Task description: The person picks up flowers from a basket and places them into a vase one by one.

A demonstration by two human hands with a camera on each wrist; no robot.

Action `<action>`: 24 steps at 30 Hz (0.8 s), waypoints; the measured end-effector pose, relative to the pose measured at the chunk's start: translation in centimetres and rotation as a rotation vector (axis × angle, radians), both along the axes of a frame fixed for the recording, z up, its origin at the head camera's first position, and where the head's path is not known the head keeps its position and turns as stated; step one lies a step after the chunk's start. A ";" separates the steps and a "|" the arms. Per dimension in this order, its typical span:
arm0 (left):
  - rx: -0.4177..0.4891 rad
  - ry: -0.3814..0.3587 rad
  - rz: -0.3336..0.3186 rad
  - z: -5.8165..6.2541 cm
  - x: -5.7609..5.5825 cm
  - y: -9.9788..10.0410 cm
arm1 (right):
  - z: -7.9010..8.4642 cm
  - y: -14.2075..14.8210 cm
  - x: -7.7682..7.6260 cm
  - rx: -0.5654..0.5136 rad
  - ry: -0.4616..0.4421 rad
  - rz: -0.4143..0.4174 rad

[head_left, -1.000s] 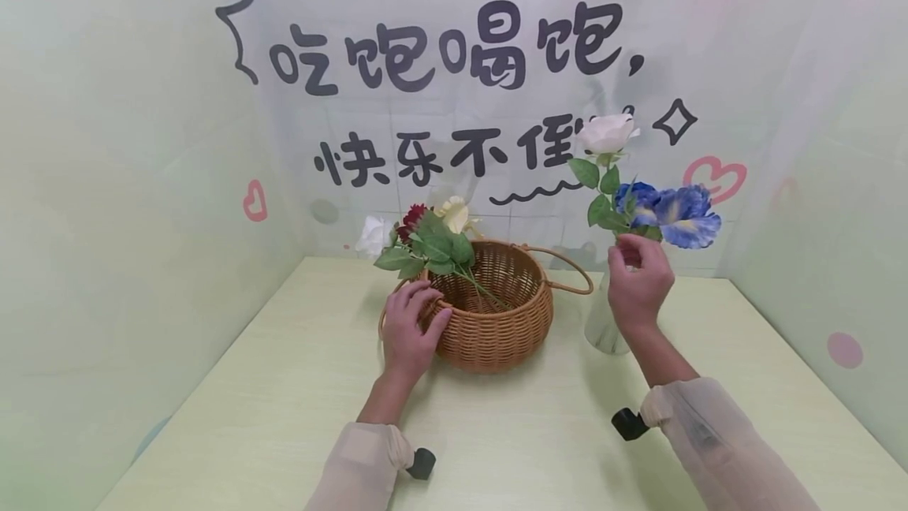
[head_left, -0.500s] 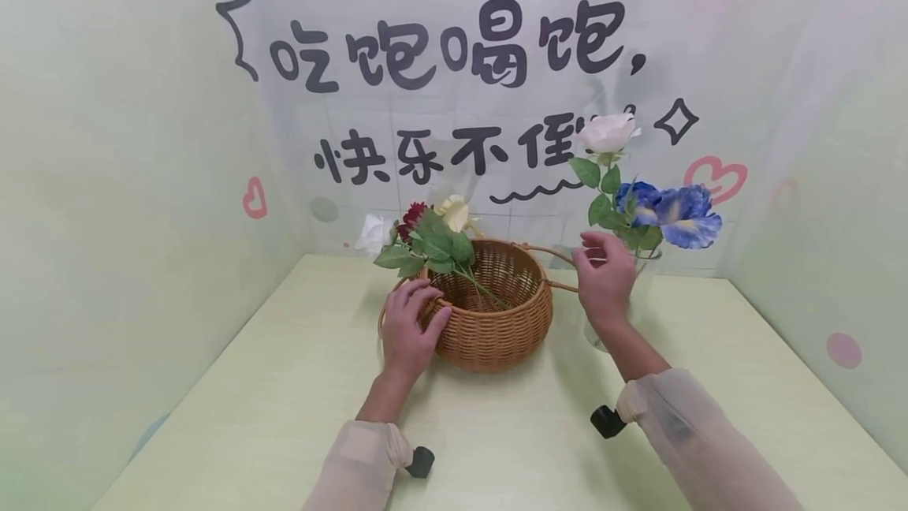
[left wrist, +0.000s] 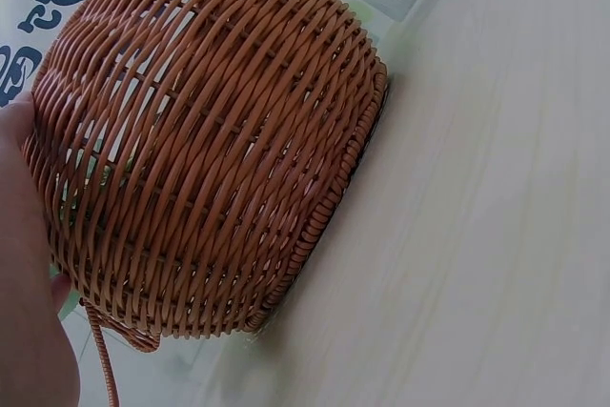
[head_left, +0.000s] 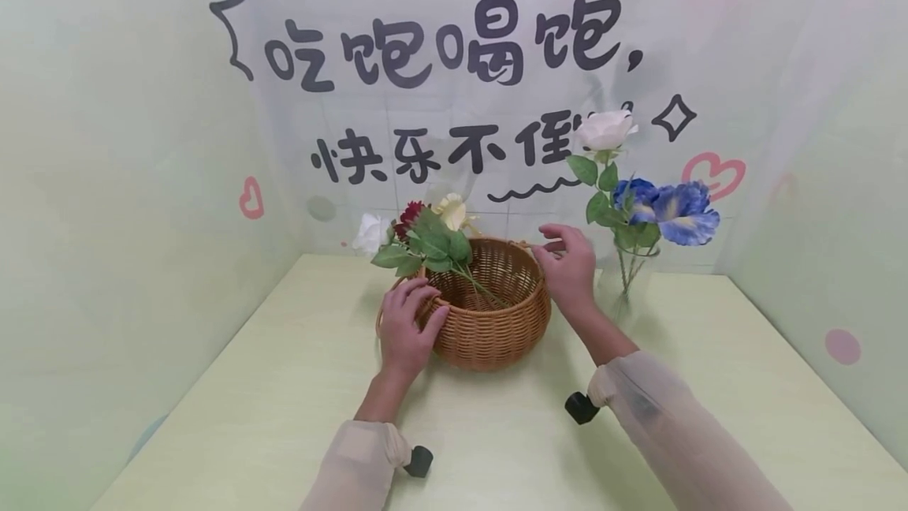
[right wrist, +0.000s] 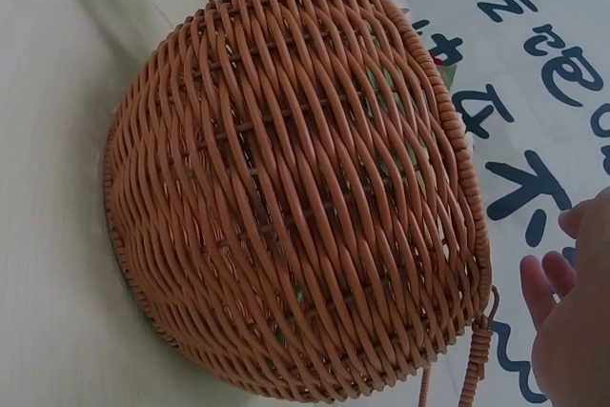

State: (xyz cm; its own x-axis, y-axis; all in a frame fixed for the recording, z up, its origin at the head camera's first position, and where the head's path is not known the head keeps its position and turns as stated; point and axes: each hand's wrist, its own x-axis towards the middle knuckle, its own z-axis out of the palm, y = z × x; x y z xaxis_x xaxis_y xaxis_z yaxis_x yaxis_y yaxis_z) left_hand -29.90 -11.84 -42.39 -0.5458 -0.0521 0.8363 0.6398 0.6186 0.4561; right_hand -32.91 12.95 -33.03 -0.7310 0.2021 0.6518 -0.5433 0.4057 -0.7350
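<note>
A brown wicker basket (head_left: 492, 340) stands on the table in the head view. My left hand (head_left: 407, 333) grips its left rim, fingers over the edge and thumb on the outside. At the basket's right rim, near the right handle, is my right hand (head_left: 570, 268), with loosely bent fingers and nothing held. The right wrist view shows that hand (right wrist: 577, 307) slightly apart from the rim. A white flower (head_left: 370, 233), a dark red flower (head_left: 408, 219) and a pale yellow flower (head_left: 452, 212) lean over the basket's left back side, their stems inside it.
Right of the basket stands a clear glass vase (head_left: 638, 262) holding a pale pink-white rose (head_left: 606, 131) and blue flowers (head_left: 684, 214). The light wooden table (head_left: 489, 440) is bounded by printed walls at the back and both sides.
My right hand has moved left from the flowers in the vase to the basket's right rim. The left hand has stayed on the basket.
</note>
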 end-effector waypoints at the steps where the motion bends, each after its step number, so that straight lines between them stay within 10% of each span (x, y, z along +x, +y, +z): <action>1: 0.001 -0.002 -0.001 0.0 0.0 0.0 | 0.1 -0.1 -0.1 -0.001 -0.016 0.016; 24: -0.001 0.013 -0.008 0.0 -0.1 0.0 | 1.6 -2.5 -2.2 0.130 -0.367 0.362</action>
State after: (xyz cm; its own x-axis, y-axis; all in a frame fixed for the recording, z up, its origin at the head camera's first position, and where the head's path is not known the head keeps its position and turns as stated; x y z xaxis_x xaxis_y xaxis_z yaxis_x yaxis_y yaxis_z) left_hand -29.99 -11.82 -42.40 -0.5352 -0.0471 0.8434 0.6508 0.6135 0.4472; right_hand -35.11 10.48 -31.47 -0.9238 -0.1712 0.3425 -0.3816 0.3406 -0.8593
